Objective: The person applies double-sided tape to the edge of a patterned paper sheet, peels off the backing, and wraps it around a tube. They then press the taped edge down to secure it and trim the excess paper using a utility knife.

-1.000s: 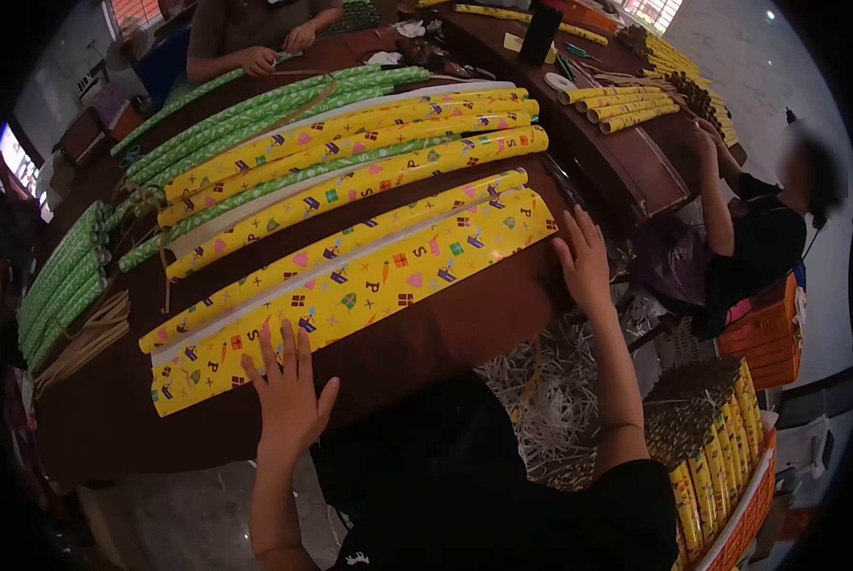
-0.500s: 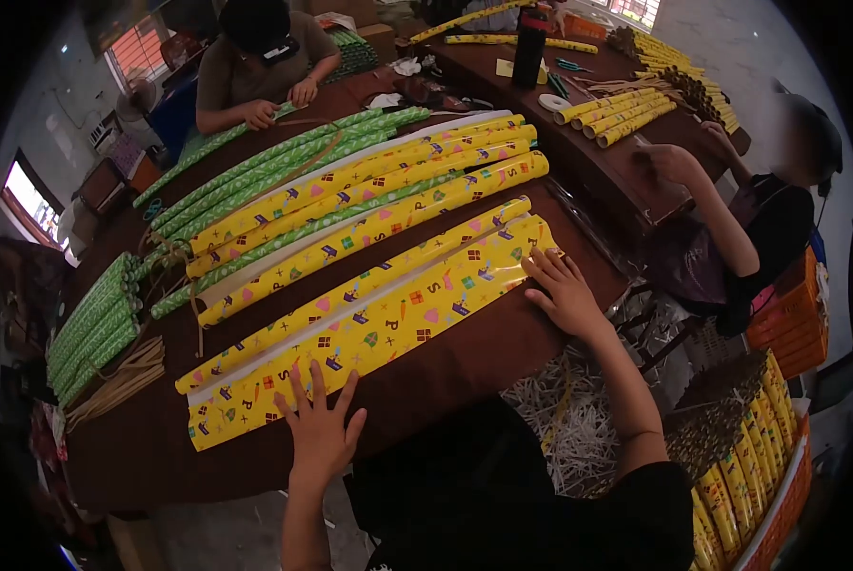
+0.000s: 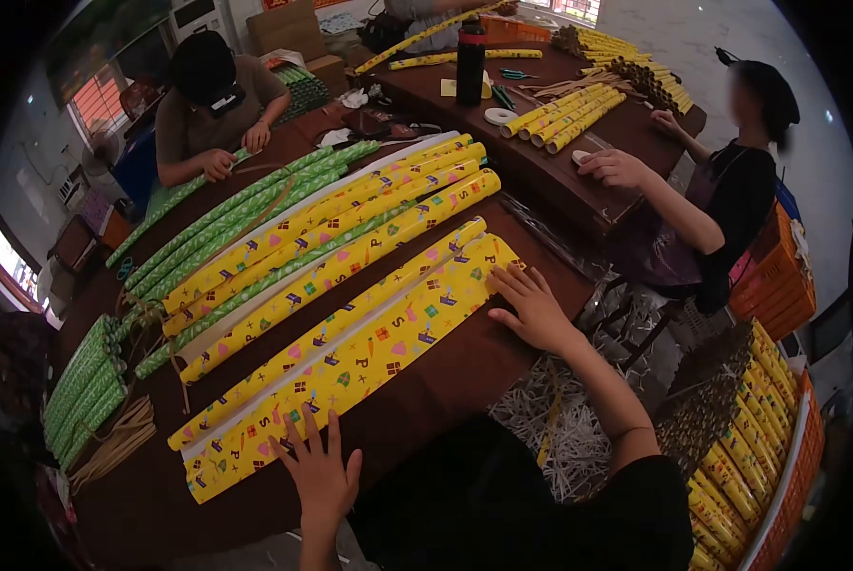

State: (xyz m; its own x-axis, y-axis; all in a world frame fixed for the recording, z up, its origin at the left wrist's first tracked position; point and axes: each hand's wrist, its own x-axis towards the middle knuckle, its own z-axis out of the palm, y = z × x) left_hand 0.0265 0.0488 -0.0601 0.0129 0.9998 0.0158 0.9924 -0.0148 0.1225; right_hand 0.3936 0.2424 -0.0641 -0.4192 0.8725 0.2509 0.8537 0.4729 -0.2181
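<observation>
A yellow patterned sheet lies on the brown table, with a yellow roll along its far side and a pale strip between them. My left hand touches the sheet's near edge toward the left, fingers spread. At the right end, my right hand rests flat with its fingers apart on the sheet's corner. Neither hand grips anything. Beyond the roll lie more yellow rolls and green patterned rolls, side by side.
A co-worker handles a green roll at the far left. Another person sits at the right. A black bottle stands on the second table. Yellow rolls fill an orange crate; shredded paper lies below.
The view has shifted, so the table's contents appear lower and further left. Both my hands remain on the sheet. The right-hand person's near hand now holds a small round white thing.
</observation>
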